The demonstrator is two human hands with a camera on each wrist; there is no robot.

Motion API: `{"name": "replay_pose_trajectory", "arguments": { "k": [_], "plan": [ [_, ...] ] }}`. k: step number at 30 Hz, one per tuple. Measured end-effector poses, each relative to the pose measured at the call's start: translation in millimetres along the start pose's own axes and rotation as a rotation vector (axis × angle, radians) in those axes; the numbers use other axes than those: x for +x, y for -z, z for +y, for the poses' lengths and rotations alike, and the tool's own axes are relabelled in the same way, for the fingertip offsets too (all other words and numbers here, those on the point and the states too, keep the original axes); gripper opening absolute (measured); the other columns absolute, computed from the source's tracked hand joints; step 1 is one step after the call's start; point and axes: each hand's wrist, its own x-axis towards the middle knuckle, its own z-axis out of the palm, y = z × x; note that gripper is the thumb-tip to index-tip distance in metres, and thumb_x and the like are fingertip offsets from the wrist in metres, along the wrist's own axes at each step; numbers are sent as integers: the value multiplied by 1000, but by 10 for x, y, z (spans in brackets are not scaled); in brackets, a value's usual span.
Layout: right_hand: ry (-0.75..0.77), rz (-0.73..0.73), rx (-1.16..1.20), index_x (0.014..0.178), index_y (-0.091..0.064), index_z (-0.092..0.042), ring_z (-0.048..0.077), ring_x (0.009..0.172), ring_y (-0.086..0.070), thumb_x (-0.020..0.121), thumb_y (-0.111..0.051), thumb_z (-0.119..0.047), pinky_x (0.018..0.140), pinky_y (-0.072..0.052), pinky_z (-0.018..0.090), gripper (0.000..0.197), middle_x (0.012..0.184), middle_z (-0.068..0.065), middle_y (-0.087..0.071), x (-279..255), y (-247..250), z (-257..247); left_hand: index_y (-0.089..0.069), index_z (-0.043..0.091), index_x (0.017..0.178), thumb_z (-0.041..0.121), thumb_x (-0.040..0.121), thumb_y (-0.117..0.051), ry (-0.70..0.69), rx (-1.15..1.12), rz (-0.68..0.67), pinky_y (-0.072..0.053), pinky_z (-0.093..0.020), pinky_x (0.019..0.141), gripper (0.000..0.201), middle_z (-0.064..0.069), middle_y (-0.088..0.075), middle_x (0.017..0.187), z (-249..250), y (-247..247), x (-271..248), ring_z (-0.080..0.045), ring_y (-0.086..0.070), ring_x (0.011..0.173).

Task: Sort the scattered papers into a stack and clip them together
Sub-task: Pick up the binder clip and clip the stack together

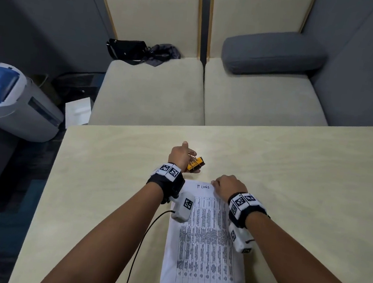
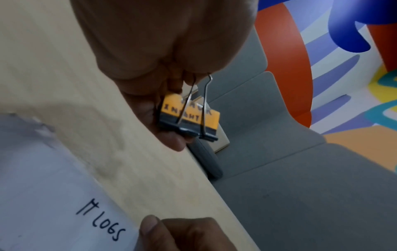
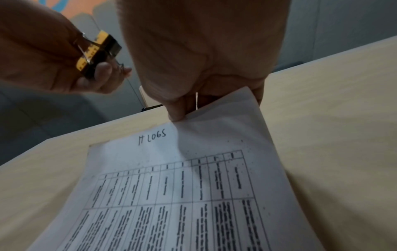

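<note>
Near end of the paper stack [image 1: 203, 248] hidden under the person's dark clothing at the head view's bottom edge, its table print too blurred to read, binder clip [image 2: 190, 117] lettering smeared, left hand [image 1: 180, 157] fingers covering its handles.

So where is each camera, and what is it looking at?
Head: on the person's head, looking down at the table, papers, both forearms, left hand and right hand.
Left wrist: looks along the left hand, which holds the clip by its wire handles; the right hand's fingertips show below.
Right wrist: looks along the right hand, which pinches the papers' far corner; the left hand shows too.
All share the clip and papers.
</note>
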Motion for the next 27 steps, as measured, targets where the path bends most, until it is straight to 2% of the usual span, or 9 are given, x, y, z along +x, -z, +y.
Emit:
{"name": "replay_pose_trajectory", "arguments": {
  "k": [6, 9, 12, 13, 15, 17, 20, 22, 27],
  "plan": [
    [112, 30, -136, 86, -61, -16, 31, 87, -65, 102, -34, -37, 70, -41, 32, 37, 84, 6, -58, 72, -7, 15, -69, 14, 58, 53, 89, -33, -91, 163, 108, -57, -58, 75, 61, -23, -71, 78, -123, -35, 228, -45, -69, 75],
    [120, 12, -204, 87, -67, -17, 27, 75, -58, 99, -40, -28, 70, -41, 30, 31, 86, 8, -64, 92, 11, 15, -68, 18, 53, 59, 80, -29, -135, 210, 131, -56, -55, 80, 62, -22, -73, 79, -291, -44, 480, -44, -69, 78],
    [120, -44, -228, 78, -60, -19, 30, 87, -69, 90, -50, -15, 69, -46, 30, 16, 87, 8, -64, 93, 37, 10, -67, 18, 53, 59, 81, -29, -139, 222, 143, -56, -55, 80, 63, -22, -73, 79, -286, -58, 498, -43, -69, 78],
    [124, -74, -211, 90, -61, -21, 30, 92, -69, 89, -54, -16, 72, -49, 31, 9, 92, 8, -65, 87, 45, 2, -68, 18, 52, 59, 82, -29, -137, 219, 145, -56, -55, 81, 63, -22, -73, 79, -288, -59, 505, -43, -69, 79],
    [146, -119, -143, 126, -50, -25, 28, 98, -67, 85, -67, -24, 84, -51, 37, 45, 112, 4, -66, 111, 14, 21, -68, 18, 54, 55, 87, -31, -121, 224, 141, -56, -54, 81, 62, -22, -73, 81, -290, -64, 498, -43, -70, 79],
    [170, -150, -113, 135, -39, -24, 26, 101, -65, 81, -73, -34, 93, -48, 44, 65, 120, 0, -61, 112, -13, 36, -68, 18, 57, 52, 93, -32, -96, 232, 122, -57, -54, 80, 61, -22, -72, 79, -271, -68, 453, -43, -70, 78],
    [181, -130, -135, 113, -52, -17, 26, 98, -63, 97, -44, -45, 92, -42, 44, 33, 99, 2, -60, 126, -34, 64, -66, 17, 59, 46, 99, -31, -100, 259, 91, -58, -52, 79, 60, -12, -67, 65, -232, -73, 388, -39, -69, 74],
    [162, -113, -152, 107, -56, -13, 27, 94, -63, 102, -29, -41, 90, -42, 41, 39, 94, 5, -60, 127, -5, 49, -64, 18, 59, 41, 102, -29, -144, 296, 95, -57, -44, 82, 59, -4, -63, 59, -217, -81, 373, -31, -64, 71],
    [161, -96, -186, 108, -62, -9, 30, 91, -65, 99, -42, -33, 83, -49, 37, 32, 103, 11, -68, 178, 3, 24, -68, 12, 71, 39, 103, -27, -195, 358, 115, -55, -40, 84, 59, -7, -66, 65, -248, -93, 439, -30, -64, 74]
  ]
}}
